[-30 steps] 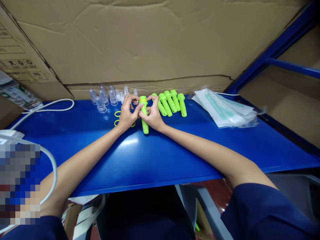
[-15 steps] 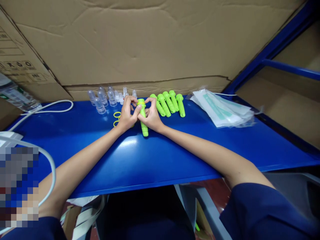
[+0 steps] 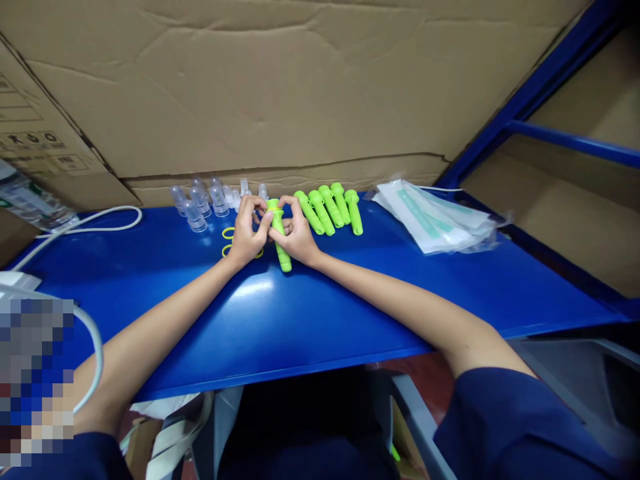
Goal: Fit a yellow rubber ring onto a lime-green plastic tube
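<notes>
Between my hands is a lime-green flashlight (image 3: pixel 282 253), tilted with its wide head away from me and its tail towards me. My left hand (image 3: pixel 249 230) pinches it near the head from the left, thumb on its near side. From the right, my right hand (image 3: pixel 299 235) grips it too, index finger bent over the head and thumb against the body. A yellow band shows around the head. Thin yellow rings (image 3: pixel 229 233) lie on the table by my left hand, partly hidden by it. Several more green flashlights (image 3: pixel 320 212) lie in a row beyond my right hand.
Several clear plastic caps (image 3: pixel 195 217) stand at the back left of the blue table (image 3: pixel 310 320). White and teal packets (image 3: pixel 433 217) in clear plastic lie right. A white cable (image 3: pixel 95 340) loops at left, near a water bottle (image 3: pixel 35 197). Cardboard (image 3: pixel 280 87) walls the back.
The whole view has shifted slightly, so things appear a little further left. Both hands keep their hold on the flashlight near its head, with only slight finger movement.
</notes>
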Action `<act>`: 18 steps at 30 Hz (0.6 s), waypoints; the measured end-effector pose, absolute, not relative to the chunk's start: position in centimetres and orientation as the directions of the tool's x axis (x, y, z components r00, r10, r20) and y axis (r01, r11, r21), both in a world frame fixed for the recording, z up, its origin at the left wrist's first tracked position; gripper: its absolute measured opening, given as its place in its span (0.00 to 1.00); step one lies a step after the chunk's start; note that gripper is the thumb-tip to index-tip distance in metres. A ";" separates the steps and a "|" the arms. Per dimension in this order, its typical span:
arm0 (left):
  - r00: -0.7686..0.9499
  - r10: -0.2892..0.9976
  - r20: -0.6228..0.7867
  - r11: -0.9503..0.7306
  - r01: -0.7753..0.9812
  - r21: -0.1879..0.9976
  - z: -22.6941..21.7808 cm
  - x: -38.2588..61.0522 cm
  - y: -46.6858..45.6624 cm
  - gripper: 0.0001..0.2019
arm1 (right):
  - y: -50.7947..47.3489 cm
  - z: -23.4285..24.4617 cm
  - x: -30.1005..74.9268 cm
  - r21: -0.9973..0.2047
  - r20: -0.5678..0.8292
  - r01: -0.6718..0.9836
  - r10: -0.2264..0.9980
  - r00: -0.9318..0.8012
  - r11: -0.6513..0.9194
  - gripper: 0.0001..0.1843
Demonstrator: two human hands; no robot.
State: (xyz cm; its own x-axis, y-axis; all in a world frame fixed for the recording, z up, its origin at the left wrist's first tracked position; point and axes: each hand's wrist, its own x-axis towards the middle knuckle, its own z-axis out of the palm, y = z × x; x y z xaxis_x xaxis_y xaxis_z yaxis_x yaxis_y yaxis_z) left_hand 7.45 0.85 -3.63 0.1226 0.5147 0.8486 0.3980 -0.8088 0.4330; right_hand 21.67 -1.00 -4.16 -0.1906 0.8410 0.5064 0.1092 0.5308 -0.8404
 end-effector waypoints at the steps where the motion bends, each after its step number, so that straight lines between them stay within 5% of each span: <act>1: 0.119 0.517 0.848 -0.807 0.399 0.436 -3.6 7.5 0.8 0.17 | -1.0 -4.2 21.7 -0.842 0.507 0.101 0.841 -0.188 0.530 0.27; 18: 0.108 0.509 0.854 -0.803 0.418 0.425 -3.4 7.7 0.6 0.15 | -0.5 -4.5 21.7 -0.839 0.526 0.071 0.837 -0.150 0.540 0.31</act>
State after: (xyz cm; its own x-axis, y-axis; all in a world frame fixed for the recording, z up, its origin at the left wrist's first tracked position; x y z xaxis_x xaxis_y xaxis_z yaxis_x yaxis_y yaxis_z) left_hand 7.71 0.65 -3.39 0.1082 0.5088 0.8540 0.4181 -0.8027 0.4253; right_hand 21.71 -0.46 -4.47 -0.1497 0.8372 0.5260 0.0705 0.5397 -0.8389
